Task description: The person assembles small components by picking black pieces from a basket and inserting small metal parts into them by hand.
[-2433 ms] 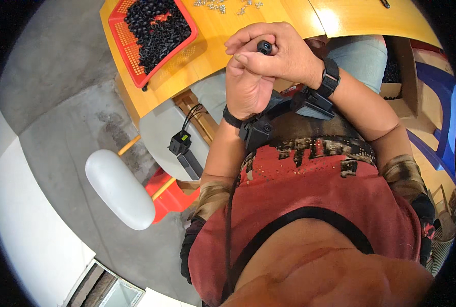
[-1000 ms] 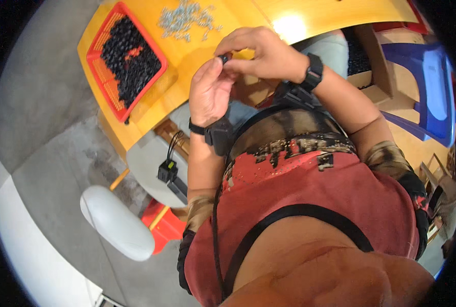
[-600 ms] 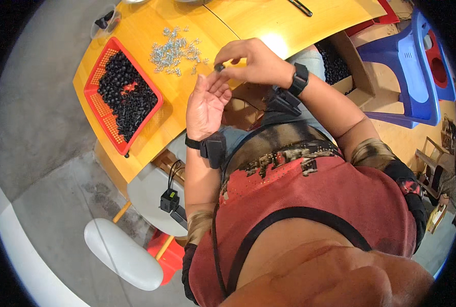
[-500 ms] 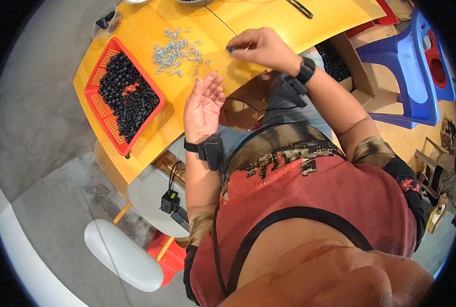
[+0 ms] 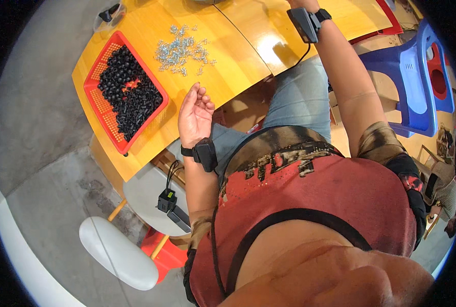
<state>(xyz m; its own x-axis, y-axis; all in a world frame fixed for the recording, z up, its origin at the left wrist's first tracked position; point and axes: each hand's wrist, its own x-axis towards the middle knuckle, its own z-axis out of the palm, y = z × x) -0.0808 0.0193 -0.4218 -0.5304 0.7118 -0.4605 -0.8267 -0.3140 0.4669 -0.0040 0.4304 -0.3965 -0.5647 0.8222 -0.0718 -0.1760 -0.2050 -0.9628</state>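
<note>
Basket (image 5: 99,105) of red plastic stood on the yellow table (image 5: 233,66) at 10 o'clock from the centre of the head view. Small black parts (image 5: 131,106) were heaped in it, a red patch showing among them. Small silvery metal pieces (image 5: 179,53) lay in a loose scatter on the table at 11 o'clock, near the basket.

Left hand (image 5: 196,116): also at 11 o'clock, closer to the centre, by the table's edge; palm turned up, fingers half curled. Left grip slack and released. Right hand (image 5: 305,4): at 1 o'clock, cut off by the upper border; fingers out of view, so the state of the right grip could not be told.

Both wrists carried strapped black devices (image 5: 205,154). Blue plastic stool (image 5: 411,71) stood at 2 o'clock; a black boxy unit (image 5: 167,200) with cables rested on a pale grey seat (image 5: 142,194) at 8 o'clock.
</note>
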